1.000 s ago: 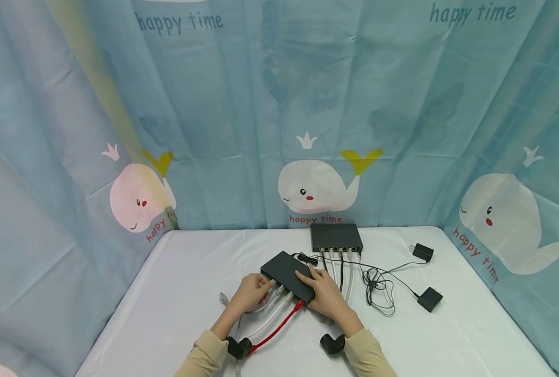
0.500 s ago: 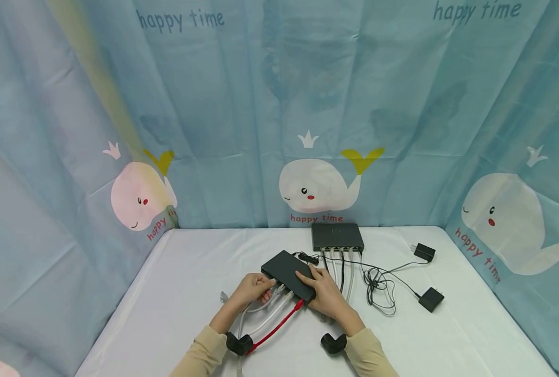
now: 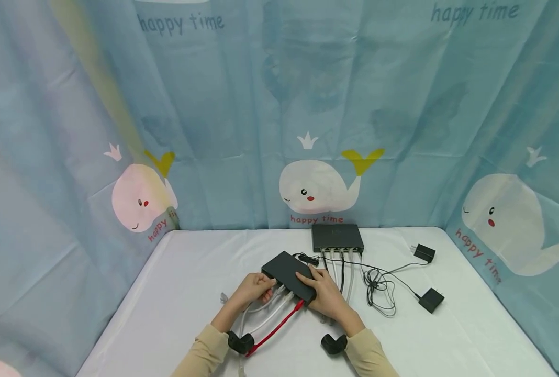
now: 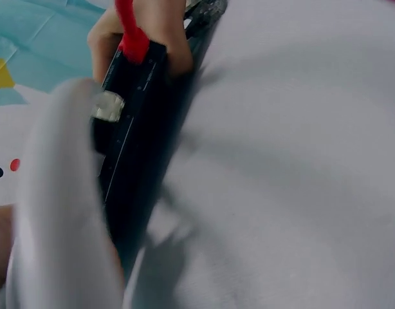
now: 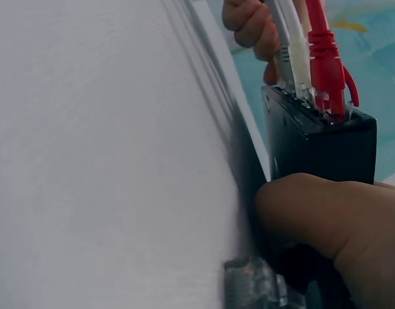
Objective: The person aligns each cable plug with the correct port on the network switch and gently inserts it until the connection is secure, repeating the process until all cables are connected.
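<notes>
A black network switch (image 3: 286, 275) lies at a slant over the table. My right hand (image 3: 326, 293) grips its right end, thumb on top and fingers below. Along its near edge, a red network cable (image 3: 279, 325) and paler cables (image 3: 272, 314) are plugged in; the red plug (image 5: 327, 77) shows close up in the right wrist view. My left hand (image 3: 253, 290) is at the left end of the port row, thumb and fingers pinching a pale network cable at the switch's edge; its plug is mostly hidden by the fingers. A blurred pale cable (image 4: 62, 193) fills the left wrist view's near side.
A second black switch (image 3: 337, 238) with several cables plugged in stands at the back. Two black power adapters (image 3: 431, 300) and a tangled thin cord (image 3: 378, 285) lie to the right. A loose clear plug (image 5: 249, 283) is below my right hand. Blue curtains (image 3: 223, 131) surround the table.
</notes>
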The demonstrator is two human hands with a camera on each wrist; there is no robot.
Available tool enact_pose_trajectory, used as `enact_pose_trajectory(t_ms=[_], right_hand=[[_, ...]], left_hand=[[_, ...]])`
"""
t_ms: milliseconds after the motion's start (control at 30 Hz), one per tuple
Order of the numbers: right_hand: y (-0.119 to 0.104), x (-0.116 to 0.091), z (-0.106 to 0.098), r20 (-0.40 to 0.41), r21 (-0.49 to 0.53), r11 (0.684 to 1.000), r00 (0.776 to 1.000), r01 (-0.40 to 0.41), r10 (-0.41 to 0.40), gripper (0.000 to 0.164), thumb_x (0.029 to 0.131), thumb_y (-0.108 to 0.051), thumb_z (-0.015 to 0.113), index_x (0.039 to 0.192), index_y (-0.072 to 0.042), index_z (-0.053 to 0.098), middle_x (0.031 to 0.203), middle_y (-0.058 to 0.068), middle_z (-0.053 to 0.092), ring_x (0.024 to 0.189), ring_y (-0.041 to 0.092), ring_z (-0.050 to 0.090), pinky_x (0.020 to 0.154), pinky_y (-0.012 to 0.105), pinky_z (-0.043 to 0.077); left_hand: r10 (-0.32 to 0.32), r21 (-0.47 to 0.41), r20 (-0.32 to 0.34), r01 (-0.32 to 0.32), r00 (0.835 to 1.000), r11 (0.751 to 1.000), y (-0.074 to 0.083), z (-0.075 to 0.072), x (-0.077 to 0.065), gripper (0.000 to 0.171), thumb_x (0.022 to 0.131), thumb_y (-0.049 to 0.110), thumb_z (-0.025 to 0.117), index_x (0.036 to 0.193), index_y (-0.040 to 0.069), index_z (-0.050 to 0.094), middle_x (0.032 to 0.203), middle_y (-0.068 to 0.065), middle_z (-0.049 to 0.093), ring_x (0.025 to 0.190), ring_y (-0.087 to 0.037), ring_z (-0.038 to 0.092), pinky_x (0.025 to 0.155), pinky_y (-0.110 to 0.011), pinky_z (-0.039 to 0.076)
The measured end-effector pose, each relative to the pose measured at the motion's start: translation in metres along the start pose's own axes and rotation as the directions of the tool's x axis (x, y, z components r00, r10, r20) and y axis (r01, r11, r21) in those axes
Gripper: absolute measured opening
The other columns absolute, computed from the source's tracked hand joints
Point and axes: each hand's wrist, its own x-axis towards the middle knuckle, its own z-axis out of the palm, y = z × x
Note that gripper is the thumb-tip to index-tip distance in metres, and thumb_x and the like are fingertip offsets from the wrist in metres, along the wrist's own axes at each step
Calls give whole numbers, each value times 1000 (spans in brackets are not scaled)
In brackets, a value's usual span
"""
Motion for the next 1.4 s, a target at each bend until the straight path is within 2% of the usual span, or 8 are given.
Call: enact_pose_trajectory(t_ms=[167,300,433,567,867,1100,1233,1400], right_hand=[[-3,2,0,11,-35,999,1000,-7,7,76,70,-36,81,137,-30,46,144,22,35,116,32,45,87,46,45],[-4,2,0,3,-49,999,1000,-18,18,76,70,-36,80,138,-29,45,143,23,36,117,33,45,90,48,44],[-4,0,-1,11,-41,999,1000,-26,26,77,71,-38,79,139,-29,44,143,23,36,119,35,45,91,50,43],[-5,-1,-2,27,-7,999,999,-37,37,81,69,-40,80,140,-28,43,144,23,34,122,37,42,92,53,42],[-4,-1,-6,78,37,999,996,-34,31,86,67,-49,79,141,-28,40,147,21,29,124,36,40,93,52,41],[-7,-1,-11,156,102,993,987,-51,34,86,67,-53,77,141,-25,41,150,18,25,128,35,37,95,52,40],[-9,0,-14,195,135,988,979,-81,53,82,70,-48,77,140,-23,42,149,17,28,129,34,37,95,51,41],[-12,-1,-17,208,150,985,977,-86,53,76,74,-42,76,139,-19,45,147,18,31,129,36,37,98,51,40]], left_hand=[[-2,-3,15,2,1000,1000,2,-3,-2,33,94,25,56,94,-8,61,75,-12,67,58,-11,60,57,-28,54],[-15,-16,35,16,999,1000,6,-4,-2,34,95,26,54,100,-8,57,80,-12,67,59,-9,60,55,-26,53],[-49,-47,71,52,996,998,8,-5,-1,35,96,26,51,104,-8,55,78,-8,66,56,-6,59,51,-19,49],[-46,-63,105,53,993,997,7,-7,0,35,97,26,49,104,-7,55,78,-7,66,57,-7,61,51,-18,48],[-59,-35,96,62,994,997,4,-12,1,35,95,27,53,103,-6,55,76,-5,64,58,-7,59,53,-20,50],[-10,-3,104,10,995,1000,2,-20,-4,30,94,18,56,103,-10,52,73,-12,66,57,-13,63,52,-23,49],[26,16,126,-28,992,999,-1,-25,-4,26,94,15,55,102,-10,52,70,-15,65,55,-17,63,49,-24,45],[51,73,109,-59,993,996,-5,-28,-2,24,94,15,55,101,-8,52,68,-18,63,54,-21,64,47,-25,44]])
